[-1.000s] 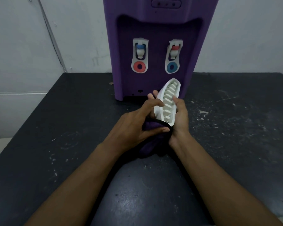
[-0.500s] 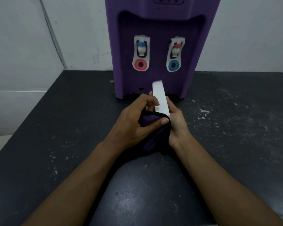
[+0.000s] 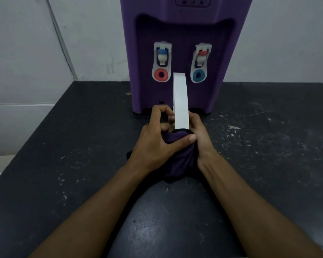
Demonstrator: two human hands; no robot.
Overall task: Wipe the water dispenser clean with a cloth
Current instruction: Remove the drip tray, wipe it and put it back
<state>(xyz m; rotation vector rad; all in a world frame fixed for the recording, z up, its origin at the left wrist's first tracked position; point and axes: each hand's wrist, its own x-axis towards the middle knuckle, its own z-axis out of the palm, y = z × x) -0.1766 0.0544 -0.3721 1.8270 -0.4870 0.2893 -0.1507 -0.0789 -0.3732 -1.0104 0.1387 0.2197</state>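
A purple water dispenser [image 3: 183, 30] stands at the back of the dark table, with two white taps on its front. Its white drip tray [image 3: 179, 101] is out of the dispenser and stands on edge in front of it, plain side toward me. My left hand [image 3: 153, 144] grips a purple cloth [image 3: 177, 161] bunched against the tray's lower end, thumb pressed across the cloth. My right hand [image 3: 199, 135] grips the tray's lower right side, its fingers hidden behind tray and cloth.
The black table [image 3: 63, 146] carries white flecks and scraps, mostly at the right [image 3: 233, 127]. A white wall [image 3: 45, 43] rises behind, with a thin conduit [image 3: 62, 40] running down it at the left. The table's left edge slants toward me.
The tray has turned from showing its slotted grille to its plain edge and now stands taller and more upright. My left thumb has slid across the cloth at its base.
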